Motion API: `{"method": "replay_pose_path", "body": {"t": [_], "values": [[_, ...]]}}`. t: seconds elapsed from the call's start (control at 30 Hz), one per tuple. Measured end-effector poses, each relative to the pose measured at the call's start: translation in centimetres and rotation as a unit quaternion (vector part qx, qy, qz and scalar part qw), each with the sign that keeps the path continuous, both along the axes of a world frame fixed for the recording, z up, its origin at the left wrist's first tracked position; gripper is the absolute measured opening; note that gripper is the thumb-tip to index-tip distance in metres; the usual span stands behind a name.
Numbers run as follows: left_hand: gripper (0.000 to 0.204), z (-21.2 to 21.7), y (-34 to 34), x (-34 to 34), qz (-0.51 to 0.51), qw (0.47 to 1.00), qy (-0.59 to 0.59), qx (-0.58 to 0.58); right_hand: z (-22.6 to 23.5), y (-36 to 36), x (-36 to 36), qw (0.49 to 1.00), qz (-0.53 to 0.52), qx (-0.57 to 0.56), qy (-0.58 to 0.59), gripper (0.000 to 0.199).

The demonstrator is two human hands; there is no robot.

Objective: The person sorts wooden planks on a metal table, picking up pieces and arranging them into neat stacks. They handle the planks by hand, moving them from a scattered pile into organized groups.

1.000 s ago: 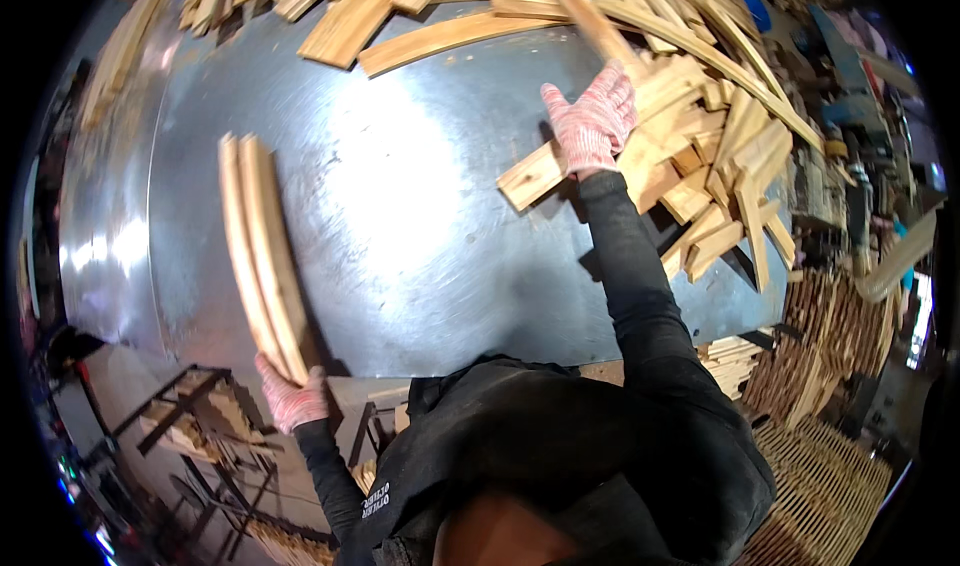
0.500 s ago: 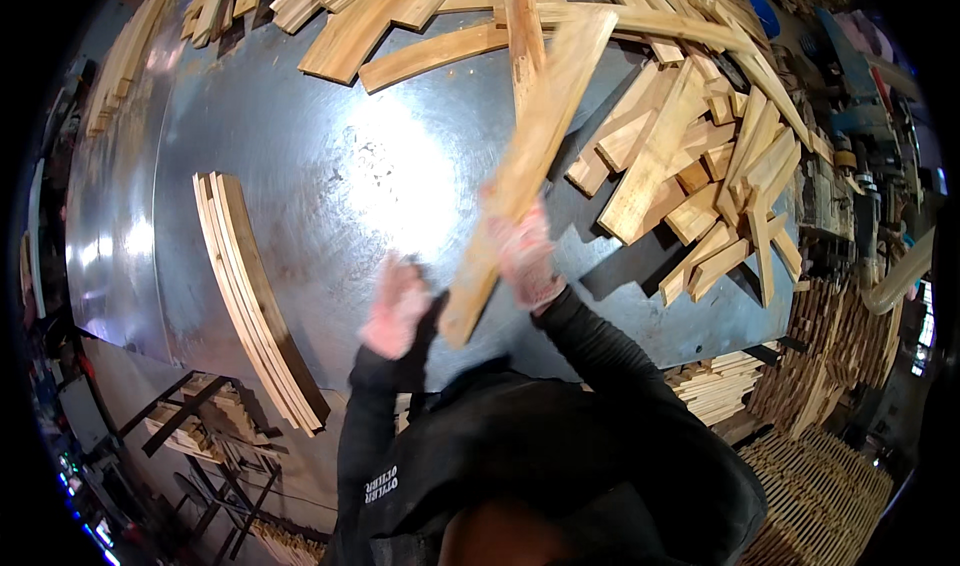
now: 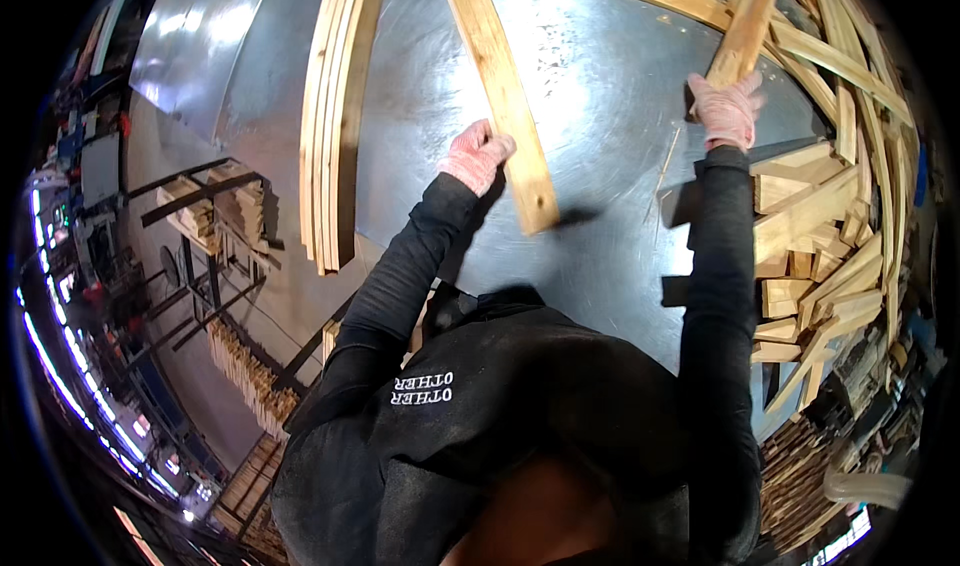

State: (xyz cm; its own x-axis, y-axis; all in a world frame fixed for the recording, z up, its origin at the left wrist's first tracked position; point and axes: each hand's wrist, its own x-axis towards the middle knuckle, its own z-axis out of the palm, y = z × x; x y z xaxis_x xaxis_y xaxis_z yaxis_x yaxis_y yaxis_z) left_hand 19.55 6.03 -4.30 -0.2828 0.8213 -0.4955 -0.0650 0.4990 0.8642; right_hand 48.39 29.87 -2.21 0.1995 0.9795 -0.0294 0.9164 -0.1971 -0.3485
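Pale wooden board (image 3: pixel 508 101) slants across the metal tabletop in front of me, its near end casting a shadow on the metal. My left hand (image 3: pixel 478 156), in a pinkish-white work glove, grips its left edge, with the thumb over the wood. Farther right, my right hand (image 3: pixel 728 111), gloved the same way, is closed on the near end of a second wooden board (image 3: pixel 750 26), which runs up out of the picture. Left of my left hand stands a row of several narrow boards (image 3: pixel 335 116) set on edge, side by side.
The shiny metal table (image 3: pixel 610 156) extends under everything. At the right lies a heap of short wood offcuts (image 3: pixel 800 256), with long boards (image 3: pixel 880 116) beyond it. Racks with wood strips (image 3: pixel 245 206) stand on the floor at the left; stacked strips (image 3: pixel 810 486) lie at the lower right.
The view has turned, so the table's things appear shifted. My left hand, empty before, now grips the board my right hand was holding. My right hand has moved right onto another board.
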Motion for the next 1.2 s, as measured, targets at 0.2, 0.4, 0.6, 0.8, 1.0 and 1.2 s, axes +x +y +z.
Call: {"method": "replay_pose_path", "body": {"t": [0.2,0.4,0.6,0.8,1.0,1.2], "values": [[0.047,3.8,-3.6,-4.1,0.016,0.904,0.399,-0.152,2.5,-4.0,-0.7,0.95,0.073,-0.176,0.247,0.078],[0.051,3.6,-11.7,-11.1,-0.006,0.76,0.644,-0.089,3.0,-19.7,-1.1,0.881,0.07,-0.17,0.436,0.084],[0.072,1.7,-13.8,-13.8,-0.019,0.638,0.762,-0.107,4.7,-26.5,2.7,0.882,0.094,-0.17,0.43,0.086],[0.045,4.8,-7.7,-3.8,-0.017,0.757,0.619,0.207,14.5,-26.1,4.7,0.937,0.276,-0.202,0.072,0.095],[0.04,15.7,0.2,0.5,-0.465,0.688,0.489,0.266,22.2,-25.4,4.8,0.833,0.52,0.035,-0.184,0.084],[0.068,16.0,1.4,4.9,-0.352,0.878,0.221,0.239,23.4,-27.2,7.9,0.904,0.148,0.362,-0.174,0.073]]}}
